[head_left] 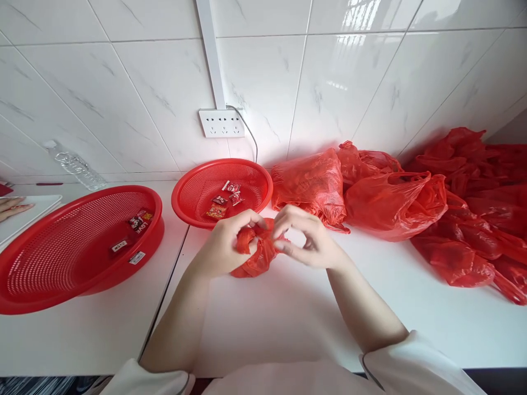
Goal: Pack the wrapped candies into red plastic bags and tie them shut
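Observation:
Above the middle of the white table, my left hand (228,241) is closed around the gathered neck of a small red plastic bag (257,262). My right hand (308,237) pinches the same bag's top from the other side, thumb and index finger curled into a ring. The bag's full body hangs low over the table, and what it contains is hidden. Just behind my hands stands a small red mesh basket (185,200) with several wrapped sweets (217,210) in it.
A larger red basket (94,285) with a few packets stands at left. A clear bottle (78,167) leans near the tiled wall. Filled red bags (395,206) crowd the right. Another person's hand (14,207) rests at far left. A socket strip (222,123) is on the wall.

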`<state>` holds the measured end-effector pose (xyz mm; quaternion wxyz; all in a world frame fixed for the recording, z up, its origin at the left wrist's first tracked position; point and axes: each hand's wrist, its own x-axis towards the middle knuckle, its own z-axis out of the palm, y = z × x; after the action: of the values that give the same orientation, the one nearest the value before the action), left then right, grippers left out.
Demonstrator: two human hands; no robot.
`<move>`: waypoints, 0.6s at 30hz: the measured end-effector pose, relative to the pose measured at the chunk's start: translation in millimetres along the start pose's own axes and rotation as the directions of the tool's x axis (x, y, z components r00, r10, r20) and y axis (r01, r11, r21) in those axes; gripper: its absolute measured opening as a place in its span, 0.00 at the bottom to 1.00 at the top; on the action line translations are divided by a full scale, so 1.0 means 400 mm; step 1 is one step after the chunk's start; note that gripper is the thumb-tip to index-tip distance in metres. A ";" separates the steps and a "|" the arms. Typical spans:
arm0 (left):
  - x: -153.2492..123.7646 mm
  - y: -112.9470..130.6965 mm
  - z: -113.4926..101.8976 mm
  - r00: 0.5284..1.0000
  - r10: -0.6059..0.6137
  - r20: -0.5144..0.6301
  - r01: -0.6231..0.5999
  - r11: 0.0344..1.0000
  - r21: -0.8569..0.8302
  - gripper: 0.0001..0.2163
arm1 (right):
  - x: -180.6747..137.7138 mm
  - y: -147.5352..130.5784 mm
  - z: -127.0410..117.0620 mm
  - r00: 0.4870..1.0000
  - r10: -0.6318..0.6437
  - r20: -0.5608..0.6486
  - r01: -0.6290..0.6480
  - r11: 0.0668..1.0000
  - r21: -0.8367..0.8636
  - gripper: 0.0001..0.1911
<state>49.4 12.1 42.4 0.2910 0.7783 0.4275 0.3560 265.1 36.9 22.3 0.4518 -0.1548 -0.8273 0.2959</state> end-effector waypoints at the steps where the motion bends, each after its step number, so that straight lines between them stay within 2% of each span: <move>1: -0.003 -0.004 0.003 0.994 0.085 -0.074 -0.069 0.979 0.192 0.10 | 0.003 0.013 0.009 0.995 0.040 -0.089 -0.036 0.998 0.049 0.04; 3: -0.003 -0.017 0.012 0.944 0.276 -0.180 -0.161 0.864 0.478 0.11 | 0.006 0.043 0.029 0.969 0.186 -0.165 -0.154 0.970 0.188 0.10; 6: 0.008 -0.041 0.028 0.856 0.476 -0.203 -0.271 0.747 0.607 0.09 | 0.008 0.079 0.053 0.913 0.405 -0.052 -0.356 0.852 0.384 0.22; 8: 0.018 -0.048 0.032 0.815 0.542 -0.204 -0.310 0.707 0.636 0.08 | 0.007 0.088 0.057 0.899 0.438 0.014 -0.399 0.805 0.439 0.28; 10: 0.025 -0.048 0.031 0.789 0.577 -0.210 -0.306 0.667 0.680 0.07 | 0.006 0.086 0.051 0.917 0.398 0.020 -0.367 0.824 0.433 0.27; 12: 0.026 -0.044 0.024 0.785 0.585 -0.204 -0.308 0.654 0.691 0.06 | 0.004 0.080 0.038 0.937 0.350 0.001 -0.324 0.865 0.384 0.17; 14: 0.021 -0.044 0.013 0.820 0.550 -0.161 -0.345 0.699 0.627 0.06 | 0.002 0.074 0.023 0.942 0.336 -0.007 -0.316 0.894 0.319 0.10; 18: 0.009 -0.058 -0.007 0.884 0.461 -0.081 -0.377 0.804 0.459 0.15 | 0.001 0.065 -0.009 0.950 0.312 -0.006 -0.307 0.938 0.163 0.11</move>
<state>37.9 26.4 27.4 -0.0162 0.8609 0.3377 0.3801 267.6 58.3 7.7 0.4238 -0.2508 -0.7590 0.4261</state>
